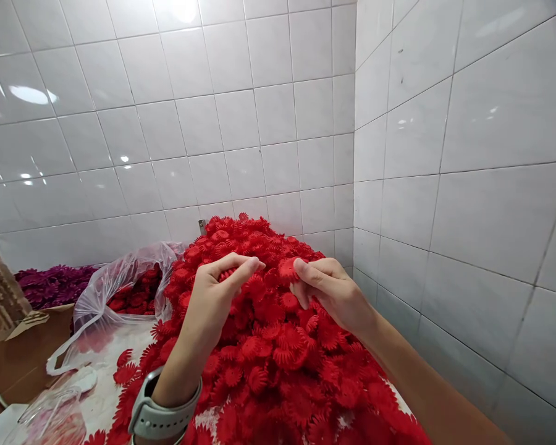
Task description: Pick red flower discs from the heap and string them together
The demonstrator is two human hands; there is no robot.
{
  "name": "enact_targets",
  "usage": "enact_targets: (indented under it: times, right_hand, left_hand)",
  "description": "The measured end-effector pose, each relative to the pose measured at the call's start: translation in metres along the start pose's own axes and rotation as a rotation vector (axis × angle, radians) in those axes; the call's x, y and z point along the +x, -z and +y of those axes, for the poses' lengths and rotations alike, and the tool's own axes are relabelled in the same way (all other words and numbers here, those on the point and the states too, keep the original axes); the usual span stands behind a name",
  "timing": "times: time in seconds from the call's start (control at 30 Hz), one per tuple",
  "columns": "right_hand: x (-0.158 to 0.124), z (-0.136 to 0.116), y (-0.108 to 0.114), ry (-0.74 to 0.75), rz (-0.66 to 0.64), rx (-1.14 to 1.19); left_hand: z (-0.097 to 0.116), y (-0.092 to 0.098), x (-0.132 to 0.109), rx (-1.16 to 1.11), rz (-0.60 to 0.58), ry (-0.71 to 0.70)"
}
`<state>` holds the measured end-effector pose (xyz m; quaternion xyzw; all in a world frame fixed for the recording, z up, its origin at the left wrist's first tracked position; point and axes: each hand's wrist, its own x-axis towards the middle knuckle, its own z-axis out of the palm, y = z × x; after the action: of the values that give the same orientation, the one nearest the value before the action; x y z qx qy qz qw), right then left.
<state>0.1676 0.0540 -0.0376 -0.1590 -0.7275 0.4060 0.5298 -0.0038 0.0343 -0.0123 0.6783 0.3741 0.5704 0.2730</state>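
Observation:
A large heap of red fabric flower pieces (259,346) with fringed edges fills the middle of the view. Above it, my right hand (331,287) pinches one red flower piece (287,271) between thumb and fingers. My left hand (217,293), with a pale watch strap on its wrist, is a short way to the left over the same heap. Its thumb and forefinger are pressed together; red shows in the gap behind them, but whether they grip anything cannot be made out. The two hands are apart.
A clear plastic bag (97,293) with darker red pieces lies at the left. Beyond it are purple flower pieces (53,285) by a cardboard box (32,364). Clear plastic packaging (55,414) lies front left. White tiled walls (269,117) meet in a corner behind the heap.

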Motion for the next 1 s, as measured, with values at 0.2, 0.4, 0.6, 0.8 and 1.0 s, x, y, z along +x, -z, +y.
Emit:
enact_targets:
  times: [0.2,0.4,0.6,0.8,1.0]
  right_hand:
    - [0.000,-0.001,-0.006,-0.004,-0.048,-0.063]
    - [-0.002,-0.002,-0.008,0.048,-0.156,-0.157]
    - [-0.004,-0.005,-0.006,0.099,-0.150,-0.253]
    - [-0.004,-0.007,-0.002,0.067,-0.167,-0.328]
    - [-0.002,-0.004,0.003,0.040,-0.275,-0.263]
  left_hand:
    - [0.007,-0.008,-0.006,0.111,-0.134,-0.173]
    - [0.005,-0.009,-0.005,-0.068,-0.145,-0.009]
    - [-0.006,-0.009,0.002,-0.323,-0.092,0.227]
    - [-0.002,-0.002,0.001,-0.067,-0.219,0.060]
    - [0.004,0.002,-0.001,0.004,-0.321,-0.007]
